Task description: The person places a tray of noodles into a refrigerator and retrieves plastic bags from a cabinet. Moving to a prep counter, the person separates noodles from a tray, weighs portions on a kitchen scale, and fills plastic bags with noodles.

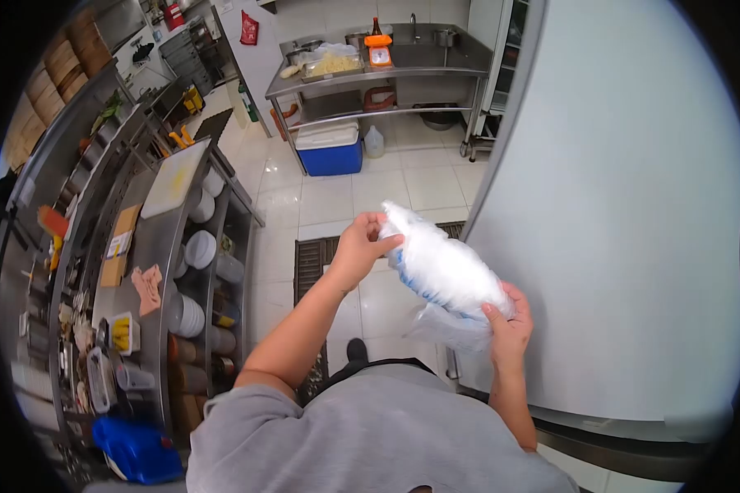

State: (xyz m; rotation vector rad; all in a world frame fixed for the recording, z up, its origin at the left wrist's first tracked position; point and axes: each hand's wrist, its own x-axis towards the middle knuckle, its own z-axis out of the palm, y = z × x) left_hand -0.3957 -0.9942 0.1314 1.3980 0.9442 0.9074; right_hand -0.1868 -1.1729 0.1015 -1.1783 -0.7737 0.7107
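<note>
Between my two hands is a clear plastic bag [448, 267] with white contents and some blue print along its lower side. It is held tilted, its upper left end higher than its lower right end. My left hand [366, 251] pinches the upper left end between thumb and fingers. Around the lower right end my right hand [508, 320] is closed, thumb on top. A loose, see-through flap of the plastic hangs below, near my right wrist. What the white contents are, I cannot make out.
A large pale door or panel [625, 205] stands close on my right. To the left runs a steel counter [160, 222] with a cutting board [175, 178] and shelved bowls. Ahead are a steel table [419, 72], an orange scale [379, 51] and a blue cooler [329, 156]. Dark mats [312, 259] lie on the tiles.
</note>
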